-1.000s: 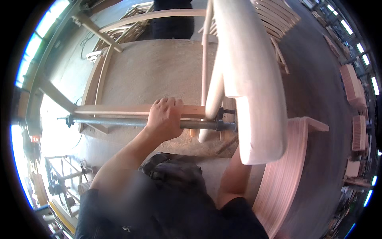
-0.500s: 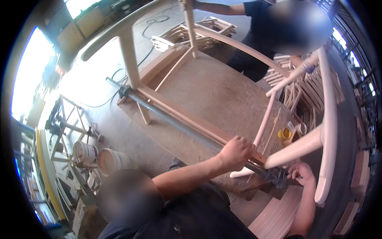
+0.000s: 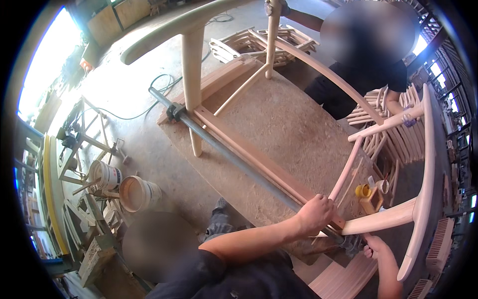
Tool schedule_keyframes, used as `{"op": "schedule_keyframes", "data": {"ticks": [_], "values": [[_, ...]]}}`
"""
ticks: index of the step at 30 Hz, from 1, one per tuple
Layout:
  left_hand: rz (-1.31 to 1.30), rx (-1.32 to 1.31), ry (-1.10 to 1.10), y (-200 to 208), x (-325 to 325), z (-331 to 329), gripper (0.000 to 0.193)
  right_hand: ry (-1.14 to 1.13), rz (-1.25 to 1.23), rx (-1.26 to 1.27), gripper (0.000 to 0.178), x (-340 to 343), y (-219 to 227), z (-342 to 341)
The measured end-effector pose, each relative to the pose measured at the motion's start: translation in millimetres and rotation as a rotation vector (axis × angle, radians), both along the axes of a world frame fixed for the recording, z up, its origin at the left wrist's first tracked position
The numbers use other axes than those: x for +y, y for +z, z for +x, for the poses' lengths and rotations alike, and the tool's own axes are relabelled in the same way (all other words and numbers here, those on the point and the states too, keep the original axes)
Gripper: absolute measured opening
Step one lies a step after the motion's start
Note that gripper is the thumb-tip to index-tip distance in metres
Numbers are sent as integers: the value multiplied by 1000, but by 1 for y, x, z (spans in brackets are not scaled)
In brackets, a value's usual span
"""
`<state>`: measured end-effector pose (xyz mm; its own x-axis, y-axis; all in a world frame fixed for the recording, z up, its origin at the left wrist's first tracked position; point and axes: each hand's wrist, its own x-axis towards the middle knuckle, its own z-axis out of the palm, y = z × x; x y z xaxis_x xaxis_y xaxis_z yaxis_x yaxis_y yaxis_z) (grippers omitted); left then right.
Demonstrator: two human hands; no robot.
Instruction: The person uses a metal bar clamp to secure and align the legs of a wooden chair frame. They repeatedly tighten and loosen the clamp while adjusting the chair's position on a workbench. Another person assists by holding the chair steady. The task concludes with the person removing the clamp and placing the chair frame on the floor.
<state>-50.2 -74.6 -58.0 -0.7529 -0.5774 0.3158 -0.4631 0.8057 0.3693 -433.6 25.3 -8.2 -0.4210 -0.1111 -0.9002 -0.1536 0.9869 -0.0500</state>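
A pale wooden chair frame (image 3: 383, 218) lies across the workbench, with a long grey pipe clamp (image 3: 234, 158) set along its near rail (image 3: 269, 164). My left hand (image 3: 317, 214) is closed over the rail and clamp pipe near their right end, close to the joint with the leg. Just beyond it, my right hand (image 3: 376, 245) has its fingers curled at the dark screw end of the clamp (image 3: 351, 242). The handle itself is mostly hidden by those fingers. Opposite, a co-worker's gloved hand (image 3: 276, 8) holds an upright leg, and their other hand (image 3: 409, 117) is on the far right leg.
Sawdust covers the bench top (image 3: 279, 119). Stacked chair parts (image 3: 239, 45) lie behind it, with more frames (image 3: 406, 137) at the right. A yellow container (image 3: 363, 191) stands near the bench's right edge. Two buckets (image 3: 139, 194) and a metal stand (image 3: 82, 144) occupy the left floor.
My right hand's fingers, looser and apart before, are now curled at the clamp's screw end. My left hand stays on the rail and clamp. The whole view has shifted a little.
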Motion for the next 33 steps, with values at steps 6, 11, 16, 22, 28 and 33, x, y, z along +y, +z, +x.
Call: {"op": "schedule_keyframes", "data": {"ticks": [6,11,16,22,28,33], "values": [[11,-7,-23,3,-1,4,40,-9,-1006,550,51,70,-74,39],[-29,-45,-33,1,-2,4,30,159,-1460,1202,43,70,-151,63],[68,300,-132,35,22,41,36,-94,-1476,749,39,65,-128,75],[1582,740,258,-14,54,108,40,452,-1057,1956,29,47,-107,34],[1695,1319,525,-32,13,109,44,1524,2581,2405,24,56,-66,47],[1615,1440,557,-18,7,84,34,1258,3888,-285,48,95,-120,112]]}}
